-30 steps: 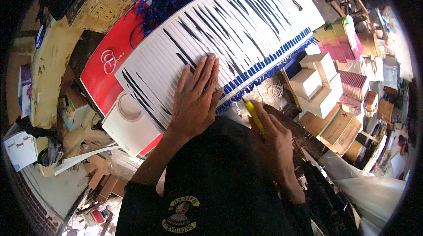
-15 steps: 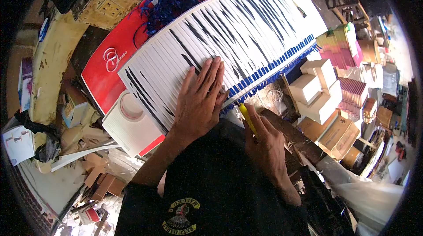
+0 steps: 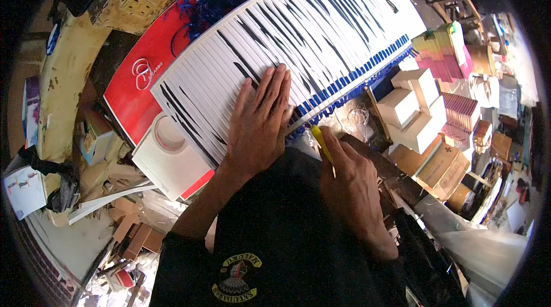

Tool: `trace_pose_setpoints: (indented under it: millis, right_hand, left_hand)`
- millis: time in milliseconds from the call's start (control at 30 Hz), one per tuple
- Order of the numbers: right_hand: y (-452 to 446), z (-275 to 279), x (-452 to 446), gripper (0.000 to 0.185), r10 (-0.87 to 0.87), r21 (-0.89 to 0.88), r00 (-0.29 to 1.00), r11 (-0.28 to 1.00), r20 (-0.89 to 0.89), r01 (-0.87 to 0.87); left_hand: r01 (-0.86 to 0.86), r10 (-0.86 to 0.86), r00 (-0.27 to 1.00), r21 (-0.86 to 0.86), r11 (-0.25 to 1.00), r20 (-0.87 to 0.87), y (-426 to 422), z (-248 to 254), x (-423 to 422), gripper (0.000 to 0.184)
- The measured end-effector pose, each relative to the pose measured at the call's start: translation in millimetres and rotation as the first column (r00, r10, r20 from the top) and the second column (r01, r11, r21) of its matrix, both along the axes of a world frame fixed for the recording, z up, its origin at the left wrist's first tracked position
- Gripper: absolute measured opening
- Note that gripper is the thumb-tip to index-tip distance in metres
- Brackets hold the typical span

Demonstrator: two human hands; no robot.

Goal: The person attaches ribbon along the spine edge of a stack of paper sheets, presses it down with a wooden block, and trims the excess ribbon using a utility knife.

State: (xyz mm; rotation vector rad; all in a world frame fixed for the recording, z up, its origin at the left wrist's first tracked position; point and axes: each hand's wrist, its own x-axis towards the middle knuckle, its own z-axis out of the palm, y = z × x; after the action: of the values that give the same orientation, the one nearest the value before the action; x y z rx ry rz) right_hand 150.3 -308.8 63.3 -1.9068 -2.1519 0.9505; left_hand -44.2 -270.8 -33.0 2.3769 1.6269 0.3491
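My left hand (image 3: 258, 115) lies flat, fingers stretched out, on a long row of white card strips (image 3: 321, 37) with black gaps between many of them. Dark blue ribbon ends (image 3: 356, 80) hang over the row's near edge. My right hand (image 3: 351, 178) is closed around a slim yellow cutter knife (image 3: 322, 145), just off that edge beside the blue ends. Its tip is too small to make out. Beyond the row, a tangle of blue ribbon (image 3: 221, 3) rests on a red printed board (image 3: 129, 86).
A roll of tape (image 3: 170, 135) lies on a white panel at the left of the strips. To the right stand white boxes (image 3: 399, 109), a brown carton (image 3: 442, 175) and pink stacks (image 3: 442, 57). A metal socket panel (image 3: 138, 4) is at upper left.
My right hand and the cutter knife have shifted slightly along the near edge, with the blade end still near the blue ribbon ends. My left hand stays pressed on the strips.
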Motion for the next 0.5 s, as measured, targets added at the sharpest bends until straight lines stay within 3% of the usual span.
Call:
trace_pose_setpoints:
  millis: [167,500]
  right_hand:
    - [3.9,5.8,-2.8,0.045,0.041,-0.033,0.994,0.999,0.105,-0.038]
    - [7.1,2.7,2.0,0.04,0.025,-0.103,0.996,0.994,0.081,-0.017]
  left_hand:
    - [-0.023,0.023,0.999,0.006,1.0,0.042,0.2,0.7,0.7,0.059]
    - [-0.038,0.037,0.999,0.042,0.998,0.032,-1.1,0.0,1.2,0.059]
